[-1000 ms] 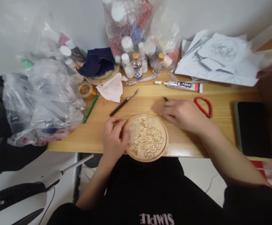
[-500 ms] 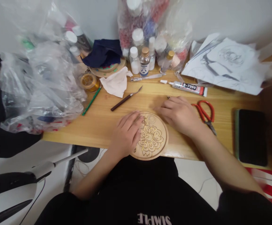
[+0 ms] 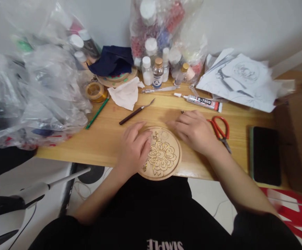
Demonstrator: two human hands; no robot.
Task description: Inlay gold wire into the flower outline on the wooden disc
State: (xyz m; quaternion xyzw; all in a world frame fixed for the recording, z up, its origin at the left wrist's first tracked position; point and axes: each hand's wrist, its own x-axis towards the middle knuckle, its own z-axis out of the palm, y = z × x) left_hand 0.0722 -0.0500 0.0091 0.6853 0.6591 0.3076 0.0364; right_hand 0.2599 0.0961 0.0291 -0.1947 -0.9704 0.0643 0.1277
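Observation:
A round wooden disc (image 3: pixel 164 156) with a gold-outlined flower pattern lies at the near edge of the wooden table (image 3: pixel 109 139). My left hand (image 3: pixel 133 147) rests flat on the disc's left part, fingers stretched out. My right hand (image 3: pixel 194 131) lies palm down on the table just right of the disc, fingers slightly curled over a thin dark tool whose tip (image 3: pixel 182 111) pokes out above the fingers. Red-handled scissors (image 3: pixel 220 130) lie beside that hand.
A B-7000 glue tube (image 3: pixel 201 101), a brown-handled scraper (image 3: pixel 135 112), a green pencil (image 3: pixel 97 113), a tissue (image 3: pixel 125 95) and a gold wire spool (image 3: pixel 95 91) lie behind. Small bottles (image 3: pixel 157 73) and plastic bags (image 3: pixel 33 90) line the wall. Sketch papers (image 3: pixel 241 81) and a black phone (image 3: pixel 265 154) lie right.
My left hand slid from the disc's left rim onto its surface and flattened. The right hand has hardly moved. The view shifted slightly.

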